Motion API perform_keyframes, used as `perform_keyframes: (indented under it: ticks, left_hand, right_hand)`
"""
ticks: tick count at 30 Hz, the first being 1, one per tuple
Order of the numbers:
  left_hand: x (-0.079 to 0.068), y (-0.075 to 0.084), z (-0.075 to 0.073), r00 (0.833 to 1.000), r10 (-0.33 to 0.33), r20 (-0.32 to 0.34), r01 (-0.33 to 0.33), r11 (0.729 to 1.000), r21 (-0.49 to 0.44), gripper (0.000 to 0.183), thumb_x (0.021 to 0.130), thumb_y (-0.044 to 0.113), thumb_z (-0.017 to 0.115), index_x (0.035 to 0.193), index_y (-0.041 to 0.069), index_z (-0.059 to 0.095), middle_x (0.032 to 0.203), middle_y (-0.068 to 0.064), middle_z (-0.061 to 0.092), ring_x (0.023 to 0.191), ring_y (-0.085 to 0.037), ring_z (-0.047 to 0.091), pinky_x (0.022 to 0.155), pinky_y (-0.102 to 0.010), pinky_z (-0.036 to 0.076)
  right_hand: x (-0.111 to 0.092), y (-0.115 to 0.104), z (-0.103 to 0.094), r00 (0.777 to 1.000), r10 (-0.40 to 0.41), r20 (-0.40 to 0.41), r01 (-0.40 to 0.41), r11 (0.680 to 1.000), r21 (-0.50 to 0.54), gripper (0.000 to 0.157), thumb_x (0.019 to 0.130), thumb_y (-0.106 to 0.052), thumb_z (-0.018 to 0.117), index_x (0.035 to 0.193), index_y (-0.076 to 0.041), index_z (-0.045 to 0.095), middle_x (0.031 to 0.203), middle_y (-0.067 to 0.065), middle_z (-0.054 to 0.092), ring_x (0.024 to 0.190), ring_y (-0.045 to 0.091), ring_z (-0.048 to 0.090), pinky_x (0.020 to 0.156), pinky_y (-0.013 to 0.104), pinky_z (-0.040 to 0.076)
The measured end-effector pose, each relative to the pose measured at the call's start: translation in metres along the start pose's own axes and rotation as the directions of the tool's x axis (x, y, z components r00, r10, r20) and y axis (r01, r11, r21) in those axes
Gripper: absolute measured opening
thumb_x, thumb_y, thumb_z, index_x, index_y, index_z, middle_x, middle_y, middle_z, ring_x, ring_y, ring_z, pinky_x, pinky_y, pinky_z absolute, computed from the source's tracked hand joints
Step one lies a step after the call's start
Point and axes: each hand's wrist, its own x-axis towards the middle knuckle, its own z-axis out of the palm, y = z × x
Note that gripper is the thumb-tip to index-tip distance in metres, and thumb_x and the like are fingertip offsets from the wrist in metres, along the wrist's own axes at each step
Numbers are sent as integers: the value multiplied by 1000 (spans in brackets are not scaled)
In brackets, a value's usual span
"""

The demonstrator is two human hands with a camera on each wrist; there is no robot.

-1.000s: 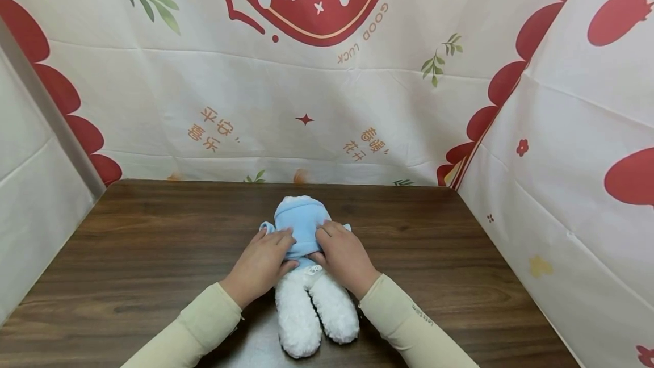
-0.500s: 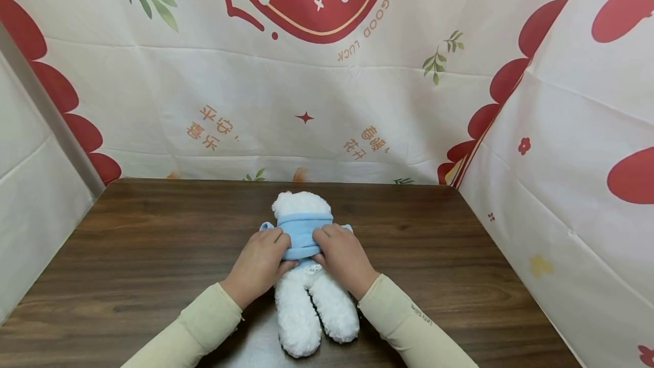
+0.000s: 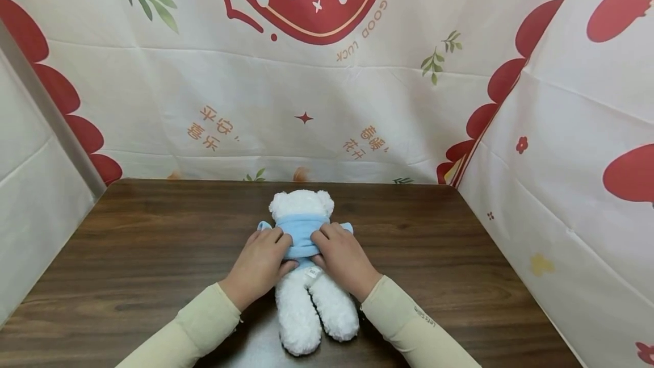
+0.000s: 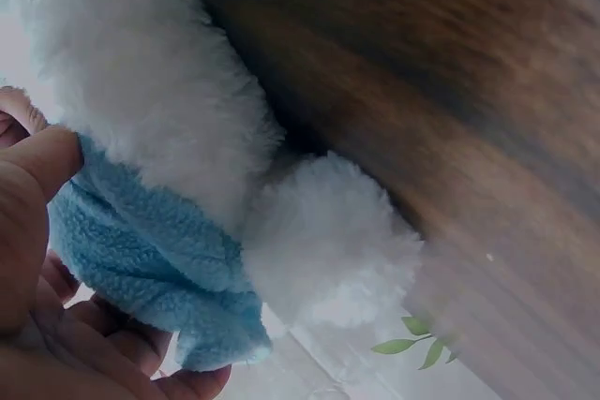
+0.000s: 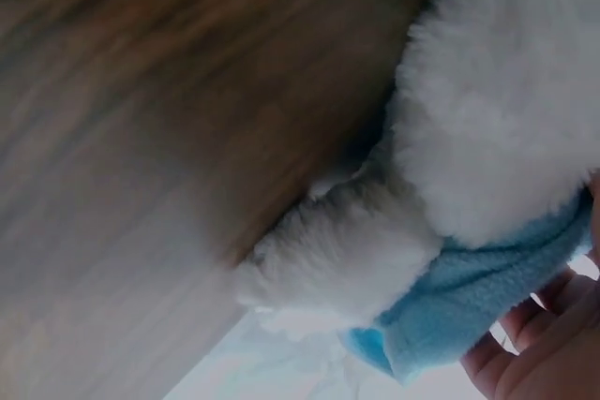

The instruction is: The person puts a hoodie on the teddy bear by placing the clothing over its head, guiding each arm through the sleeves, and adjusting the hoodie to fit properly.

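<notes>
On the brown table (image 3: 168, 254) lies a white plush bear (image 3: 298, 320), its legs toward me and its fluffy head (image 3: 298, 203) with both ears at the far end. A light blue fleece garment (image 3: 301, 229) covers its upper body. My left hand (image 3: 260, 266) grips the garment at its lower left side, thumb below and fingers on top. The right hand (image 3: 347, 257) holds the right side in the same way. In the left wrist view the blue cloth (image 4: 155, 241) sits between thumb and fingers. A small white tag (image 3: 311, 272) shows below the hem.
A patterned cloth backdrop (image 3: 265, 95) with red and green prints hangs behind the table. White cloth walls stand on the left (image 3: 36, 197) and on the right (image 3: 567, 203). Bare tabletop extends to both sides of the bear.
The blue cloth has slid down off the bear's head toward me, baring the white head and then both ears. Both hands stay at the garment's sides, their fingers more curled.
</notes>
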Motion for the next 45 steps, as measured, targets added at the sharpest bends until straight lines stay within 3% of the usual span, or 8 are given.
perform_keyframes:
  ticks: [5,10,16,21,25,29,36,45]
  left_hand:
    - [1,-3,-7,998,-11,-68,9,1000,-23,46,74,41,74,102,11,55,91,-3,47,84,-21,49,80,-39,41]
    - [-2,-12,-21,995,-21,-98,16,998,-55,33,74,35,76,88,10,57,83,0,44,72,-17,42,62,-31,39]
    - [-13,-26,-23,992,-69,101,78,993,-87,41,77,30,72,108,7,59,105,-4,52,89,-18,53,73,-33,47]
    - [-17,-36,-19,952,-142,269,195,964,-181,54,82,22,66,130,6,45,127,-15,46,107,-24,53,83,-39,46]
    - [-16,-39,-17,926,-140,350,238,938,-254,54,83,9,58,133,5,37,129,-15,46,110,-21,51,84,-38,44]
    - [-16,-41,-15,941,-85,327,191,931,-309,57,82,1,54,135,3,35,134,-15,41,117,-19,45,89,-37,42]
    - [-12,-41,-13,970,-24,242,115,923,-367,65,79,-4,55,139,5,33,133,-12,35,96,-15,47,74,-27,43]
    - [-9,-41,-4,962,-6,274,112,922,-371,64,78,-3,61,136,6,35,138,-10,33,87,-15,50,71,-26,43]
  right_hand:
    - [-2,4,-6,999,43,-17,-42,996,75,36,86,-38,63,110,-13,53,104,1,51,92,14,51,76,30,45]
    - [-6,10,-16,991,120,-52,-110,980,169,51,85,-39,65,123,-9,50,118,8,47,105,20,49,84,36,45]
    - [-15,26,-24,997,80,-9,-76,974,214,29,84,-33,66,100,-10,59,104,0,51,94,15,48,77,32,43]
    - [-21,36,-19,978,68,199,-122,955,270,46,88,-33,61,126,-11,48,123,1,46,103,11,51,82,29,45]
    - [-22,36,-17,969,81,232,-158,928,337,51,89,-22,57,135,-10,39,126,3,43,91,12,54,74,25,45]
    - [-20,31,-17,974,76,214,-151,920,362,54,88,-15,53,137,-6,32,128,4,40,80,6,50,68,20,43]
    - [-20,28,-19,988,48,145,-93,943,319,54,85,-6,52,136,-6,33,133,6,33,58,1,43,55,16,41]
    - [-24,34,-12,969,10,247,-94,940,329,64,88,-8,56,143,-9,22,143,7,32,74,5,53,72,22,45]
